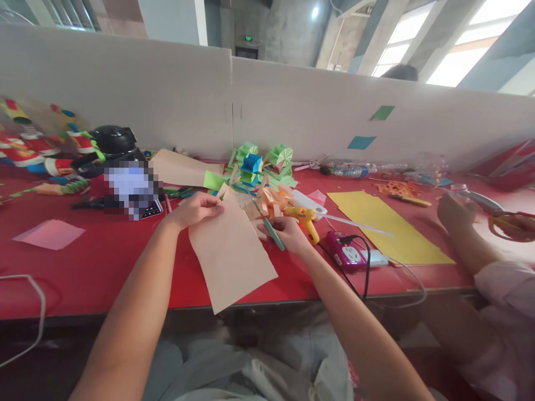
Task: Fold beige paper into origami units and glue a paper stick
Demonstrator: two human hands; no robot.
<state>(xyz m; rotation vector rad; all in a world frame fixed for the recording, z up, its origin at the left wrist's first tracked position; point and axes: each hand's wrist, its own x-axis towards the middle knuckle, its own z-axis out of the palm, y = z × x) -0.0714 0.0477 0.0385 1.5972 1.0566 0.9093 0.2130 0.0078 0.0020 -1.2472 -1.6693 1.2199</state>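
A sheet of tan paper (232, 253) hangs slightly tilted over the front of the red table, its lower corner reaching the table edge. My left hand (200, 210) is closed on the sheet's upper left edge, thumb on top. In my right hand (288, 233) is a green-handled knife (273, 234) with a thin metal blade pointing up and left, beside the sheet's right edge. Peach folded paper strips (273, 197) lie just beyond that hand. Behind them stand green paper pieces (281, 156) and a blue folded paper piece (252, 163).
Right of my hand lie a yellow glue gun (307, 220), a purple power socket (345, 253) with cables, and a yellow sheet (388, 228). A co-worker's hand (457, 209) is at the right. On the left are a phone (131, 189) and pink paper (50, 234).
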